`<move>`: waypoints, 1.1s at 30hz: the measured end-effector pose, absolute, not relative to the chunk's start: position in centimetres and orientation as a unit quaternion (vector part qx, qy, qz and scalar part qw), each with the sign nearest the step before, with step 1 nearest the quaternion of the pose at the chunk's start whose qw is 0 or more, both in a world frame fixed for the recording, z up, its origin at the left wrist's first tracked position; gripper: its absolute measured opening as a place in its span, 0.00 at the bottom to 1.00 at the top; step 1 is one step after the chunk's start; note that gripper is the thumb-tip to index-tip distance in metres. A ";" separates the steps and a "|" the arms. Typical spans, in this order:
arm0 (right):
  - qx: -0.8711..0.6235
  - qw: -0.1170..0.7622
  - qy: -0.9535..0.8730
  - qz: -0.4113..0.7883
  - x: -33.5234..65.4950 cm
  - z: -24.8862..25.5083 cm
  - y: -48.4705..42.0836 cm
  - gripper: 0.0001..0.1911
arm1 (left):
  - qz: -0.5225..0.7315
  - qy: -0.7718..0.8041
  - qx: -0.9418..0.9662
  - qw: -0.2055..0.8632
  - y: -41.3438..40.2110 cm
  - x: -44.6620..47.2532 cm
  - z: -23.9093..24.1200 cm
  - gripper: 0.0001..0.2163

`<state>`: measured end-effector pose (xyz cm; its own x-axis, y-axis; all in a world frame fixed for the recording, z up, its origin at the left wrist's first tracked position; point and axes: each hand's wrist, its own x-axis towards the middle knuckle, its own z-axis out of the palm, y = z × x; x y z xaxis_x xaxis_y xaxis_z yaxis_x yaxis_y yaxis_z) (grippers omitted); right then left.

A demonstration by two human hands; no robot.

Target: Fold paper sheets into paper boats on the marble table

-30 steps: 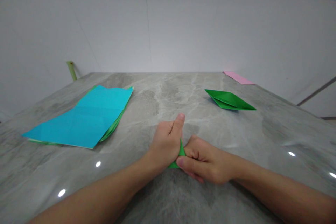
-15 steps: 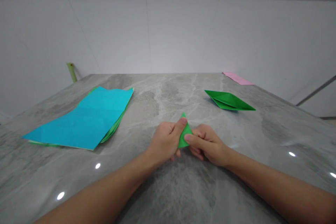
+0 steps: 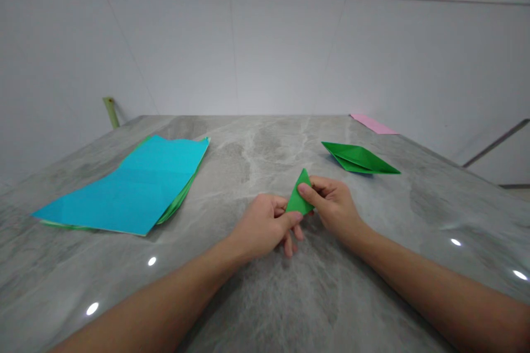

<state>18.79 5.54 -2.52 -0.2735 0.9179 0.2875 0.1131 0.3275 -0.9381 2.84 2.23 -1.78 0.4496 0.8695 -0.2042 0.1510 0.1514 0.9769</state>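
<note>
Green paper triangle (image 3: 297, 203) pinched at lower edge by left grip (image 3: 265, 225), right side by right grip (image 3: 336, 205)

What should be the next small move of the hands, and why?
Perhaps the left hand should press its thumb along the lower edge of the triangle: that thumb lies at this edge, while the right hand pinches the triangle's right side.

No text, label, brand, number or sign can be read anywhere here.
</note>
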 end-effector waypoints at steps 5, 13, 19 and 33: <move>-0.379 0.470 -0.640 0.475 19.0 -2.9 5.7 0.20 | 0.307 0.458 0.577 0.603 1.9 2.9 -1.6 0.13; -0.355 0.420 -0.590 0.591 19.1 -3.7 5.8 0.13 | 0.312 0.484 0.638 0.510 1.7 2.3 -1.6 0.15; -0.358 0.495 -0.553 0.566 19.1 -3.7 6.4 0.14 | 0.288 0.498 0.630 0.522 1.4 2.5 -1.2 0.13; -0.400 0.515 -0.570 0.500 18.8 -3.7 6.1 0.27 | 0.308 0.485 0.691 0.439 1.4 2.1 -2.3 0.12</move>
<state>18.77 6.10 -3.73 -0.1505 0.9709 0.1865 -0.0591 0.1795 -0.9820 2.07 1.44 -2.29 0.3402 0.9403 -0.0002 0.3996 -0.1444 0.9052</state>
